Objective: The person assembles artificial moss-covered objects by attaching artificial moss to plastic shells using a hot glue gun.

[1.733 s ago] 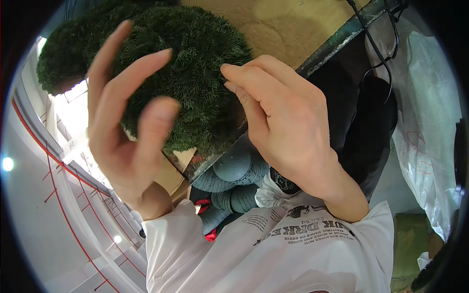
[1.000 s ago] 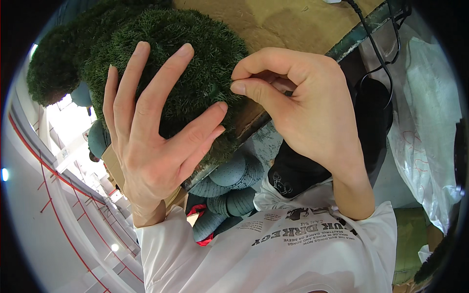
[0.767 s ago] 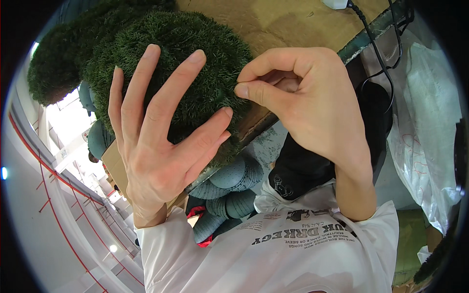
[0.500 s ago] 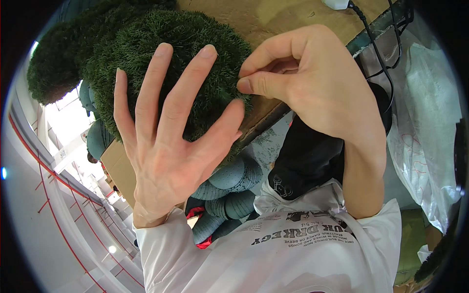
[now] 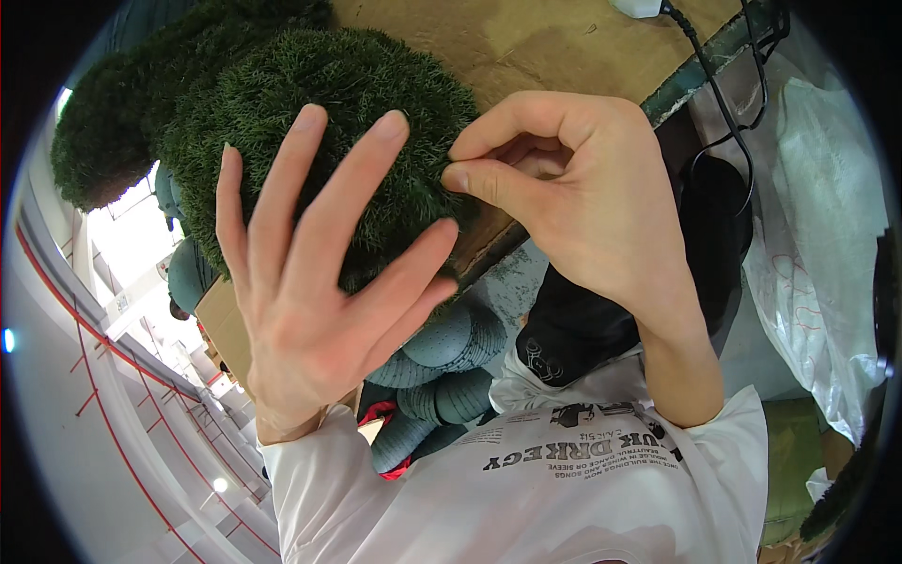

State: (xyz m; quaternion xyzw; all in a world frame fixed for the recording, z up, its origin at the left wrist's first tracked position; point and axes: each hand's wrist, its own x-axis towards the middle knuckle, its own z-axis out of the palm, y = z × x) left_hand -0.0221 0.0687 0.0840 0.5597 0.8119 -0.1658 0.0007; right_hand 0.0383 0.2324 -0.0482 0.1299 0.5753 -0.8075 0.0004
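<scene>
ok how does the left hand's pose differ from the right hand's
The left hand has its fingers spread; the right hand has thumb and forefinger tips together. The left hand is in front of the green bush, the right hand at its right edge. Both are bare.

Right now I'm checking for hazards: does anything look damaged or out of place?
The green table edge looks scuffed, its surface patchy. The black cable hangs loosely over that edge, which looks untidy.

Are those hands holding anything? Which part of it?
That cannot be told for the right hand, whose fingers nearly meet at the round dark-green leafy clump. The open left hand shows no hold.
</scene>
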